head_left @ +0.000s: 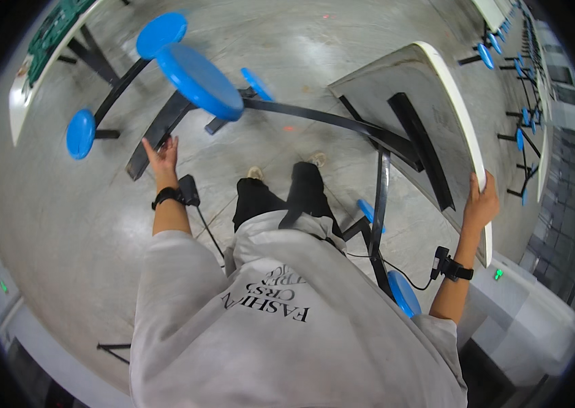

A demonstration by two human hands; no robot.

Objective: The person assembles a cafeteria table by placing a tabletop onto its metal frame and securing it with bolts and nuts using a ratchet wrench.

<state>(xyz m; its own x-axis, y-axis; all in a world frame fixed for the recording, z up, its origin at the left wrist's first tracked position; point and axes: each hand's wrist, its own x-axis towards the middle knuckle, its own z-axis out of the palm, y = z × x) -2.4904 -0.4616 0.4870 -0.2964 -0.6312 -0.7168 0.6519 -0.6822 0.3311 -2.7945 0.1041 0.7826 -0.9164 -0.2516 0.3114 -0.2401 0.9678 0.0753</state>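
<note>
A canteen table with attached stools lies tipped on its side before me. Its tabletop (461, 115) stands on edge at the right, the grey underside turned toward the left. My right hand (481, 204) is closed round the white rim of that tabletop. At the left, my left hand (163, 163) has its fingers apart, beside a thick black metal beam (160, 132) of the frame; whether it touches the beam I cannot tell. Close above that beam is a round blue stool seat (200, 80). Another blue seat (404, 294) of the frame shows beneath my right forearm.
Another table (21, 102) with green things on it stands at the far left, with blue stools (81, 134) beside it. More tables and stools (484, 56) line the far right. A white box-like block (525, 306) stands at the right. My feet (255, 173) are near the frame.
</note>
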